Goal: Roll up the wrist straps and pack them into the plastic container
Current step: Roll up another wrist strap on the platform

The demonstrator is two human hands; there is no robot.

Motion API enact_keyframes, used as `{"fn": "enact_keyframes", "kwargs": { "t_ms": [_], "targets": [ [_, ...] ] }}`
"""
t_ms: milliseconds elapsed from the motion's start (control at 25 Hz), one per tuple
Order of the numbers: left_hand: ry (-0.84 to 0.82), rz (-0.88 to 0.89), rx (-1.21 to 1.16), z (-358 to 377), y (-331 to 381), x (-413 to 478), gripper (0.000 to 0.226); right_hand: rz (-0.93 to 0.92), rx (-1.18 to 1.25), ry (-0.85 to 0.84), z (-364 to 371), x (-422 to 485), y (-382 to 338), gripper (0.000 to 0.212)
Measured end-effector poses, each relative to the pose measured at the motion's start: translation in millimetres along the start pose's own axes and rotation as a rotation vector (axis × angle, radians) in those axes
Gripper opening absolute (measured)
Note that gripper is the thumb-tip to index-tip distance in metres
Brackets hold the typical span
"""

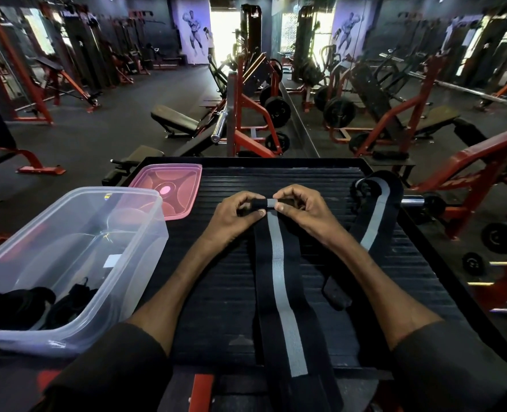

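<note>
head view: my left hand point(237, 214) and right hand point(302, 209) both pinch the small roll point(262, 203) at the far end of the strap point(279, 278), one hand at each end of it, thumbs on the near side, fingers curled over the top. the unrolled length lies flat on the mat point(216, 278), running from the roll toward 6 o'clock and over the near edge. a second strap point(374, 215) lies loose at 3 o'clock from my hands, well apart. the container point(76, 190) sits open at 8 o'clock, with dark bundles point(17, 304) in its near end. the pink lid point(172, 185) lies at 10 o'clock.

i judge the strap light, soft and springy. the weave should grip itself, yet the roll would likely unwind if i slackened. it is best held by the roll's two ends, tight, with the tail straight so the edges stack evenly.
</note>
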State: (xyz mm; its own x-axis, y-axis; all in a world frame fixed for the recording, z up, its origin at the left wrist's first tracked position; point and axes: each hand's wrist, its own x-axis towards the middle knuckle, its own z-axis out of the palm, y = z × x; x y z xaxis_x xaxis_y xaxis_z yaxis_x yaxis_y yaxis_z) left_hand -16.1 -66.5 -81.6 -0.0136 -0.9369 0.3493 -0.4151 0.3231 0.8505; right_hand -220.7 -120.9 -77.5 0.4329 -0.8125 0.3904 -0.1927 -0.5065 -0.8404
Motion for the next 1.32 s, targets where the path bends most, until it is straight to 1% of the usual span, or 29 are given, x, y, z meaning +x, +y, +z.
{"fn": "enact_keyframes", "kwargs": {
  "t_ms": [120, 200, 280, 360, 400, 480, 520, 600, 680, 760, 800, 880, 1000, 1120, 1240, 1320],
  "targets": [
    [0.011, 0.048, 0.121, 4, 2, -3, 0.027, 0.230, 0.228, -0.073, -6, -3, -13, 0.015],
    [0.010, 0.078, 0.136, 8, 4, -7, 0.025, 0.363, 0.362, -0.065, -11, -4, -21, 0.016],
    [0.018, 0.098, 0.121, 10, 6, -8, 0.026, 0.451, 0.338, -0.026, -13, -3, -21, 0.017],
    [0.038, 0.105, 0.109, 11, 6, -8, 0.027, 0.498, 0.236, -0.043, -13, -4, -19, 0.014],
    [0.053, 0.111, 0.107, 10, 5, -8, 0.027, 0.511, 0.191, -0.089, -12, -5, -17, 0.014],
    [0.093, 0.118, 0.109, 10, 4, -9, 0.027, 0.526, 0.117, -0.192, -13, -7, -13, 0.029],
    [0.102, 0.117, 0.112, 10, 3, -10, 0.027, 0.523, 0.115, -0.218, -13, -8, -12, 0.035],
    [0.080, 0.100, 0.119, 10, 2, -9, 0.027, 0.494, 0.157, -0.221, -13, -8, -10, 0.040],
    [-0.028, 0.011, 0.058, 7, 4, -7, 0.026, 0.439, 0.155, -0.190, -13, -9, -10, 0.030],
    [-0.183, -0.148, -0.092, 6, 7, -6, 0.029, 0.394, 0.136, -0.163, -14, -9, -9, 0.019],
    [-0.220, -0.205, -0.138, 5, 6, -6, 0.030, 0.380, 0.137, -0.156, -14, -9, -8, 0.019],
    [-0.224, -0.233, -0.150, 4, 0, -6, 0.031, 0.332, 0.174, -0.162, -14, -10, -7, 0.021],
    [-0.190, -0.208, -0.162, 1, -6, -5, 0.032, 0.281, 0.234, -0.174, -13, -9, -9, 0.026],
    [-0.119, -0.088, -0.066, 2, -4, -5, 0.032, 0.387, 0.309, -0.202, -15, -6, -15, 0.027],
    [-0.088, 0.004, -0.024, 6, 2, -5, 0.035, 0.506, 0.445, -0.161, -15, -4, -21, 0.021],
    [-0.051, 0.033, -0.039, 6, 4, -7, 0.034, 0.539, 0.373, -0.158, -15, -4, -19, 0.018]
  ]
}}
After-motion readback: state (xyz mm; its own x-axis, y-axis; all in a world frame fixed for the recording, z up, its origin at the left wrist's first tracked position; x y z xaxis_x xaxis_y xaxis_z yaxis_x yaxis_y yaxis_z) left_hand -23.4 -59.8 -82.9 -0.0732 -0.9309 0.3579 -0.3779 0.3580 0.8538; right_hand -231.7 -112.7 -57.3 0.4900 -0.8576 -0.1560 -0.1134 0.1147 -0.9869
